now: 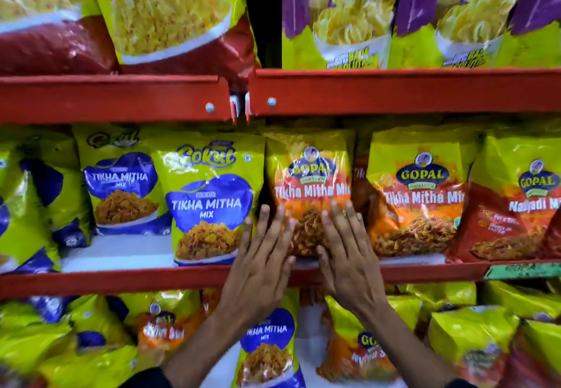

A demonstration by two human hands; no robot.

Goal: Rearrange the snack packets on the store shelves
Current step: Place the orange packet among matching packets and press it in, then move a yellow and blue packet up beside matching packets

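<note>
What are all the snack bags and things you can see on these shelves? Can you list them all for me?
Gokul Tikha Mitha Mix packets: two readable ones, yellow-green and blue, middle shelf, left half; more like them at the far left.
Gopal Tikha Mitha Mix packets: two, orange and yellow-green, middle shelf, centre and right of centre.
Gopal packet: one, red and yellow-green, middle shelf, far right.
Purple packets: at least two, purple and yellow-green, top shelf, right.
Red packets: at least two, red and yellow-green, top shelf, left.
Mixed packets: many, blue, orange, yellow-green, bottom shelf.
Shelf rails: red, across the picture.
Left hand: open, fingers spread, at the centre orange packet's left edge.
Right hand: open, flat on that packet's right side.
</note>
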